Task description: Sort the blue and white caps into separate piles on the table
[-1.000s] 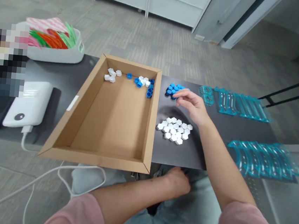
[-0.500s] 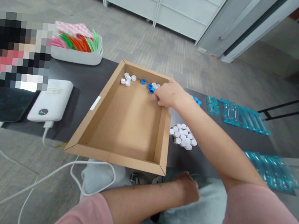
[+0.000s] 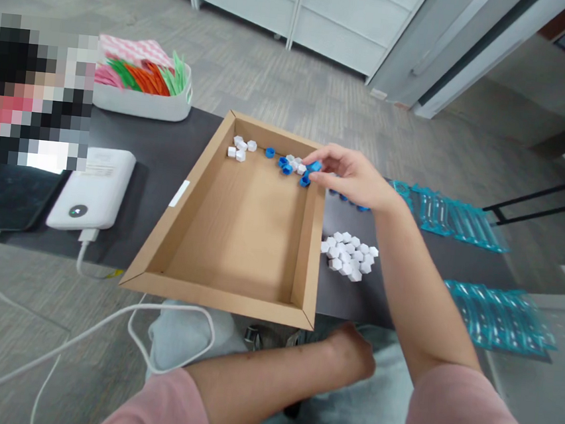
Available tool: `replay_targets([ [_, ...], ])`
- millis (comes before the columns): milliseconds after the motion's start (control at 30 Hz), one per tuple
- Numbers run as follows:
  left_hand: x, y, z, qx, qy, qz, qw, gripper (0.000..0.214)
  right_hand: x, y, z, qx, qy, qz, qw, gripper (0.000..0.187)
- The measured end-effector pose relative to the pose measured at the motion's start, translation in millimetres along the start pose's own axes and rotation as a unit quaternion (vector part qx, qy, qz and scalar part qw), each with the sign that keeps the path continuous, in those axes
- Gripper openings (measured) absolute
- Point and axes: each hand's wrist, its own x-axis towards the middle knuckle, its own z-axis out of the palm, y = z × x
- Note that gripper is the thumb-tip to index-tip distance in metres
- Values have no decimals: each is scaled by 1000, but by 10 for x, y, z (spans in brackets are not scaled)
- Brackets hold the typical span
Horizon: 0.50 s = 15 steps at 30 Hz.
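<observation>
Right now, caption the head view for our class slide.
Right hand at the edge of a cardboard tray, fingers beside blue hexagonal pieces; white hexagonal pieces cluster outside.

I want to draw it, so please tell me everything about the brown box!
The brown box looks like cardboard: shallow, rectangular, open-topped, with thick rims and a white label on the left one. It lies flat on the dark table. Small white pieces and blue pieces sit at its far end. The right hand is over its right rim; I can't tell if they touch.
</observation>
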Motion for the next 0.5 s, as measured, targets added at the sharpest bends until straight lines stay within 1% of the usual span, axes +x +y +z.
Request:
replay_targets([
  [67,-23,-2,4,12,4,1,1000,23,-204,141,-155,22,67,13,997,50],
  [167,-31,-11,1,20,-8,2,1000,21,-521,396,-389,18,185,38,982,54],
  [233,-22,-20,15,17,-5,-4,1000,22,-701,574,-507,8,244,57,968,56],
  [267,-15,-23,31,15,-2,-8,1000,23,-773,658,-545,6,264,63,962,57],
  [367,9,-21,104,12,-1,-12,1000,25,-900,855,-566,12,288,65,955,60],
  [433,27,-11,156,13,-12,-6,1000,26,-923,914,-514,6,281,59,958,58],
  [500,45,-2,198,15,-25,-4,1000,26,-919,909,-436,-36,256,56,964,53],
])
